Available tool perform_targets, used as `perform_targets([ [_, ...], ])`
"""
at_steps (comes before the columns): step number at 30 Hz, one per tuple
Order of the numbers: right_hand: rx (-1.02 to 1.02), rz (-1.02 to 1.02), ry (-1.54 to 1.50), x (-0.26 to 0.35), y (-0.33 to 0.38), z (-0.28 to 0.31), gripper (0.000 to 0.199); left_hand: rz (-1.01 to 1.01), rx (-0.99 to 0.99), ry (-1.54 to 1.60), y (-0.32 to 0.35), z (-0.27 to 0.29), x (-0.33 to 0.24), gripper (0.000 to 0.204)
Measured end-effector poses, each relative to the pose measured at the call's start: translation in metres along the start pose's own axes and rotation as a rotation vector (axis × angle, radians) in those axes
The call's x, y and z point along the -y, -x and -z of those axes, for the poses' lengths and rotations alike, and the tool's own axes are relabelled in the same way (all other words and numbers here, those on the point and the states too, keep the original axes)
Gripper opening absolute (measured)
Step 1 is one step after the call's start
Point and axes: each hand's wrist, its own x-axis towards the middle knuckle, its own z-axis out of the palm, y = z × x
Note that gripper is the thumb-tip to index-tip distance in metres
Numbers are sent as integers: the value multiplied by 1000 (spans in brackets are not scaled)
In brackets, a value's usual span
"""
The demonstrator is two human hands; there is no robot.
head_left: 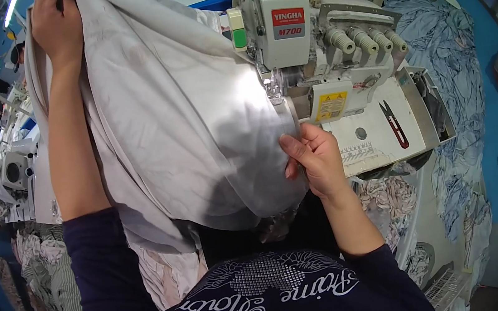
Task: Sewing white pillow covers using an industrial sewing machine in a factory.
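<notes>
A large light grey cloth [181, 120] hangs across the front of an overlock sewing machine [303, 41]. My left hand [58, 26] is raised high at the upper left and grips the cloth's top edge. My right hand [314, 156] pinches the cloth's edge just below the machine's presser foot [273, 86]. The cloth covers the machine's left side and part of my lap.
Small red-and-black thread snips [394, 124] lie on the white machine bed [370, 124]. Piles of blue and patterned fabric [445, 67] lie to the right and below. Other sewing stations [11, 168] run along the left under strip lights.
</notes>
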Motion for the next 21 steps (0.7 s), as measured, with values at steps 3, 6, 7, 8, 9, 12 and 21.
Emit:
perform_targets([
  [3, -21, -18, -4, 2, -1, 0, 17, -75, -25, 62, -14, -34, 8, 20],
  [6, -4, -20, -3, 4, 0, -2, 18, -163, -71, -208, -32, -63, 36, 14],
  [7, -10, -30, -8, 5, 0, -1, 19, -163, -71, -200, -28, -67, 34, 14],
  [8, -11, -41, -15, 5, 0, 0, 19, -12, 78, -99, -22, -68, 33, 20],
  [9, -11, -42, -19, 5, 1, -1, 19, 137, 226, -3, -13, -67, 32, 25],
  [12, 3, -44, 14, 4, 0, -3, 19, 592, 660, 275, 21, -46, 26, 42],
  [21, 7, -88, -38, 2, 1, 1, 17, 500, 1123, 321, 173, 180, -149, 25],
])
